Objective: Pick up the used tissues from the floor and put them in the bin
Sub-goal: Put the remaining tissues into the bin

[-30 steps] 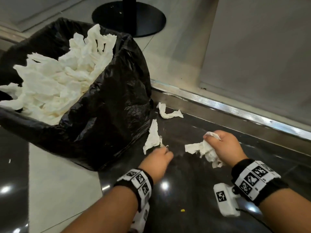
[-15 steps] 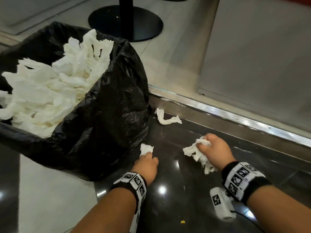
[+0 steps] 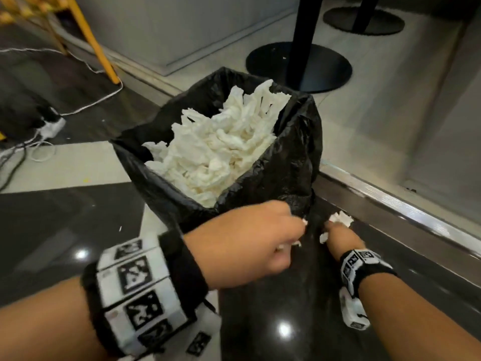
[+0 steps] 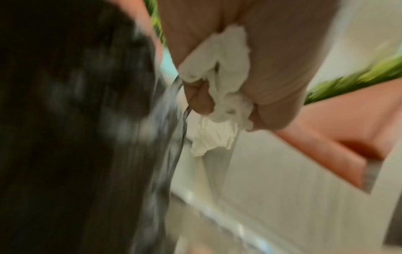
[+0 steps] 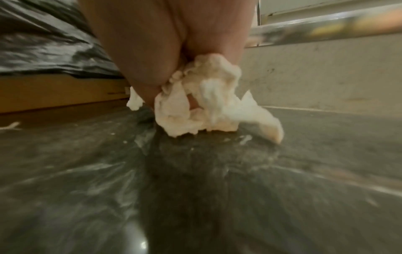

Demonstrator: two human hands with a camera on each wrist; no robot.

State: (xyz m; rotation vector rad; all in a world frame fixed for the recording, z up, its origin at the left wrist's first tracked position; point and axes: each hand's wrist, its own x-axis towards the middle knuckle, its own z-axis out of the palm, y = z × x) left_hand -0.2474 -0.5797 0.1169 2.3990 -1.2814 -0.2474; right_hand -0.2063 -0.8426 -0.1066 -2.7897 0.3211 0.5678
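Observation:
A bin lined with a black bag (image 3: pixel 291 162) stands ahead, heaped with white tissues (image 3: pixel 216 147). My left hand (image 3: pixel 291 233) is raised beside the bag's near corner, fingers curled round a crumpled white tissue (image 4: pixel 219 96). My right hand (image 3: pixel 335 230) is down at the dark floor by the metal strip, gripping a wad of white tissues (image 5: pixel 204 101) that touches the floor (image 5: pixel 195 171). A bit of that wad (image 3: pixel 341 218) shows past the knuckles in the head view.
A shiny metal threshold strip (image 3: pixel 406 204) runs along the right. Black round table bases (image 3: pixel 299 66) stand behind the bin. A power strip with white cables (image 3: pixel 49 128) lies at the left, near yellow chair legs (image 3: pixel 96 45).
My left hand has lifted its tissue off the floor up to the bin's near corner. My right hand has reached forward to the tissue by the metal strip. The head view has swung left.

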